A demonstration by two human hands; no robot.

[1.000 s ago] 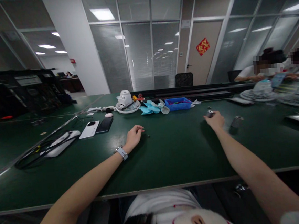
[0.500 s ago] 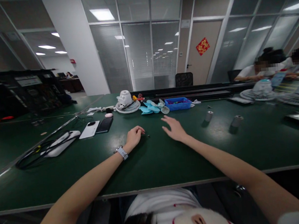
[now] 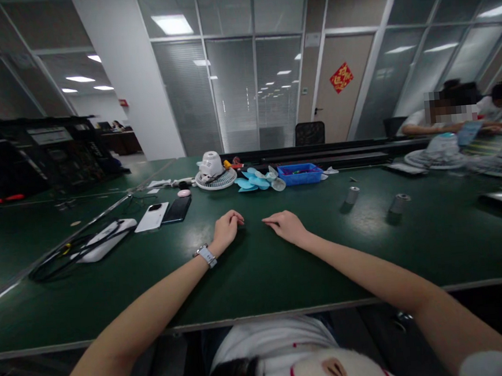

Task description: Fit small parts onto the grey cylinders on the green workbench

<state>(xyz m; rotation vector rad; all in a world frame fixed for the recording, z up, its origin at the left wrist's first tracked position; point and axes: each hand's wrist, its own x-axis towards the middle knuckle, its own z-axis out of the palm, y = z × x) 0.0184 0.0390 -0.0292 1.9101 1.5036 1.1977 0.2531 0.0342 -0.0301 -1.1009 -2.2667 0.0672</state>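
My left hand (image 3: 227, 227) rests on the green table (image 3: 283, 266) with its fingers curled under and nothing visible in it; a watch sits on that wrist. My right hand (image 3: 285, 226) lies flat just to its right, fingers stretched toward the left hand, holding nothing. A small gap separates the two hands. Two small grey cylinders (image 3: 353, 194) (image 3: 399, 203) stand on the table to the right, apart from both hands.
At the back are a white fan grille with motor (image 3: 214, 173), light-blue fan blades (image 3: 254, 182) and a blue tray (image 3: 300, 174). A white phone (image 3: 152, 217), a black phone (image 3: 177, 209) and a white device with cables (image 3: 103, 240) lie left. Seated people work at the far right (image 3: 449, 117).
My right hand let go of the nearer grey cylinder, swept left across the table and settled beside my left hand. The left hand stayed in place.
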